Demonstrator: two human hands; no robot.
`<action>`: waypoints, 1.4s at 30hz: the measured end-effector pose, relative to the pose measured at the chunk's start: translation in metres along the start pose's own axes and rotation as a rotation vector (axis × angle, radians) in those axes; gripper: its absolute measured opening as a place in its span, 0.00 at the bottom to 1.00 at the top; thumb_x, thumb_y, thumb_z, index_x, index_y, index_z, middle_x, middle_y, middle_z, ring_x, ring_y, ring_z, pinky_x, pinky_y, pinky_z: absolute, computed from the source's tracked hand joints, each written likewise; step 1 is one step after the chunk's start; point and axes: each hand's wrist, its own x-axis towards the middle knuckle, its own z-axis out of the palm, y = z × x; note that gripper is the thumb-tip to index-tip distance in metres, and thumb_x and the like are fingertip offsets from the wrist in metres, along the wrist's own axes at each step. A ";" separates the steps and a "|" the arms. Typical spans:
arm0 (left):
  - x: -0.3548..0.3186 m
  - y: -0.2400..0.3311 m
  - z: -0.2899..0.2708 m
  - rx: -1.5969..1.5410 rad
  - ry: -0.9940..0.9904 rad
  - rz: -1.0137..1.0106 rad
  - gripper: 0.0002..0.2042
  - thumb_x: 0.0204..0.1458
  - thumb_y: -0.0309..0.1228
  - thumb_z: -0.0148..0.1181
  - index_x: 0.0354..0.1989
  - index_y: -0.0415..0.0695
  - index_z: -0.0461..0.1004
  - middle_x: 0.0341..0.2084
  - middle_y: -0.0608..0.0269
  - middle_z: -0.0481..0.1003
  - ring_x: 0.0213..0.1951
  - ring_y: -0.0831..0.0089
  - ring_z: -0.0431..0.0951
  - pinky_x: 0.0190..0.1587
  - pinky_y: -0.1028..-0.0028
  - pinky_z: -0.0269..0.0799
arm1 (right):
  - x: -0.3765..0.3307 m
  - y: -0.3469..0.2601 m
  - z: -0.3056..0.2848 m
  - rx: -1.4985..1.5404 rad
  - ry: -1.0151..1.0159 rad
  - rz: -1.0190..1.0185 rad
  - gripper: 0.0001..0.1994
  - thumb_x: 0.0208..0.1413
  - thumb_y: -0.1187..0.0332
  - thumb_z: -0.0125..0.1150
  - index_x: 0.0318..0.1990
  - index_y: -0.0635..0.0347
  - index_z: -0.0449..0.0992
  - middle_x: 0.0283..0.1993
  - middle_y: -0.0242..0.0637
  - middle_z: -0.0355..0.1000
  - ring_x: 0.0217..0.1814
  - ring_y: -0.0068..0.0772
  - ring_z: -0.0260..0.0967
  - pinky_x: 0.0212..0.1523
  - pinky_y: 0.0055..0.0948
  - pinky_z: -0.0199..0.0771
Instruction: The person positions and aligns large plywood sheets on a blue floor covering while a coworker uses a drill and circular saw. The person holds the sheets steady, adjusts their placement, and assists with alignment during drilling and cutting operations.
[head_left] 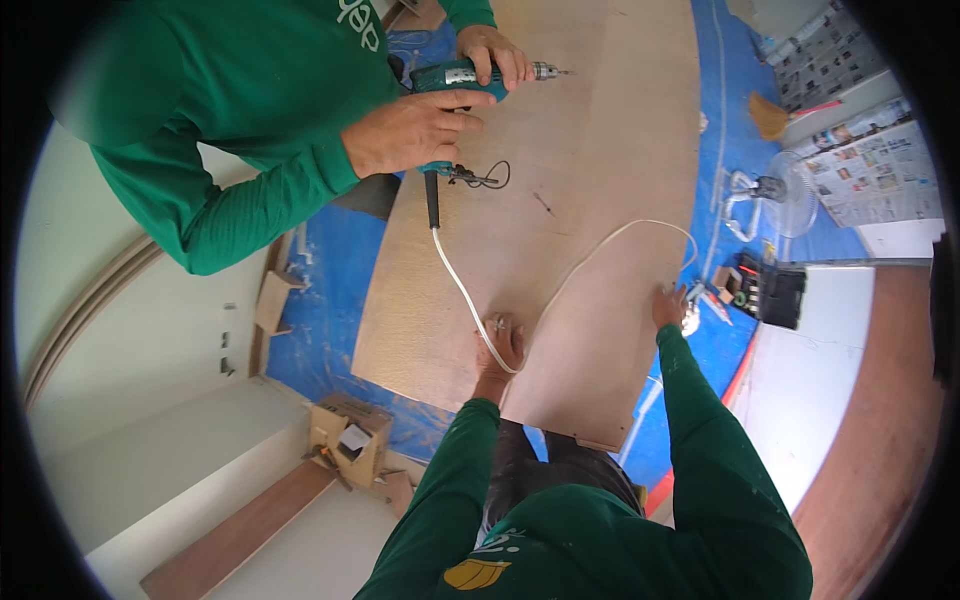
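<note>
A large light-brown wooden panel (pixel 590 180) spreads out in front of me. On its near part rests my left hand (pixel 502 340), its fingers curled. A white power cord (pixel 458 278) crosses this hand and bends back beside the wrist; whether anything lies inside the fingers is hidden. My right hand (pixel 669 306) grips the panel's right edge. At the upper left, a co-worker in a green sleeve holds a teal electric drill (pixel 462 80) over the panel with both hands, its bit pointing right. The cord runs from the drill's handle and loops over the panel.
Blue plastic sheeting (pixel 318 330) covers the floor. To the right stand a fan (pixel 785 195) and an open black toolbox (pixel 778 295) with tools beside it. A cardboard box (pixel 350 430) sits at the lower left, near a loose brown board (pixel 235 530).
</note>
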 end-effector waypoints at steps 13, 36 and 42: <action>0.007 0.017 -0.015 0.045 0.015 0.028 0.19 0.64 0.36 0.57 0.59 0.40 0.72 0.56 0.45 0.70 0.55 0.44 0.70 0.57 0.47 0.66 | -0.072 -0.038 -0.012 0.180 0.252 0.072 0.35 0.69 0.47 0.48 0.75 0.60 0.56 0.63 0.54 0.68 0.65 0.62 0.67 0.57 0.62 0.75; 0.011 0.018 -0.010 0.030 0.065 0.052 0.18 0.62 0.30 0.58 0.59 0.41 0.70 0.54 0.44 0.69 0.54 0.43 0.68 0.58 0.47 0.63 | -0.066 -0.035 -0.012 0.247 0.191 0.098 0.35 0.67 0.45 0.52 0.73 0.58 0.57 0.62 0.54 0.68 0.66 0.62 0.67 0.60 0.60 0.72; 0.008 0.015 -0.007 0.046 0.082 0.078 0.18 0.64 0.32 0.56 0.60 0.44 0.71 0.55 0.45 0.70 0.54 0.44 0.69 0.57 0.47 0.65 | -0.065 -0.027 -0.004 0.218 0.234 0.075 0.36 0.66 0.45 0.53 0.73 0.59 0.58 0.61 0.53 0.69 0.62 0.61 0.70 0.57 0.59 0.75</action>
